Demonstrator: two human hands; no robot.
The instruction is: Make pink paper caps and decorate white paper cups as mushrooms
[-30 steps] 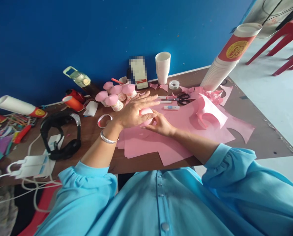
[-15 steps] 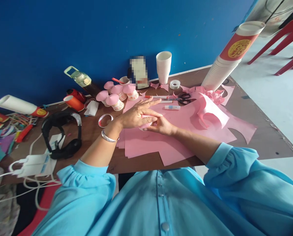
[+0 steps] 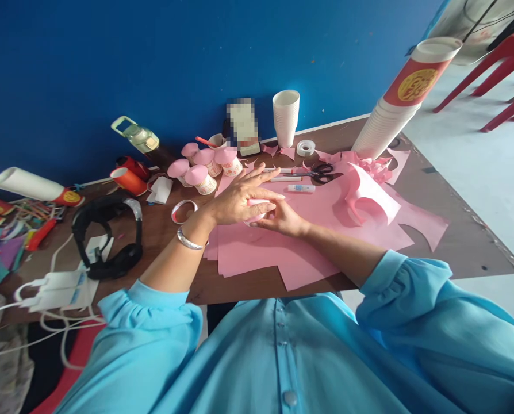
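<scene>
Left hand [image 3: 235,202]: palm down, fingers fanned, thumb & index straddling the small pink-&-white paper cup [image 3: 257,202]. From the head view, my L index tip has come down over my R fingertips; a sec ago there was more of a gap btwn them & more of the cup showed. Right hand [image 3: 289,219] pinches the cup's side btwn thumb & fingers. I'd judge the cup is better enclosed now, w/ both hands steadying it, tho most of it's hidden, so can't tell its exact tilt or what my L palm touches.

Cup's held over the L part of the pink paper sheets [image 3: 257,253]. Just beyond: scissors [image 3: 321,172] & a glue stick [image 3: 301,188] lying on the sheets, w/ curled pink paper [image 3: 375,198] off to the R. Past my L hand, the pink-topped paper cups [image 3: 200,179] stand upright in a cluster, near a silvery ring [image 3: 184,212] on the table [image 3: 222,287]. Tape roll [image 3: 306,148] sits by the white cup stack [image 3: 286,118], back by the wall.
</scene>
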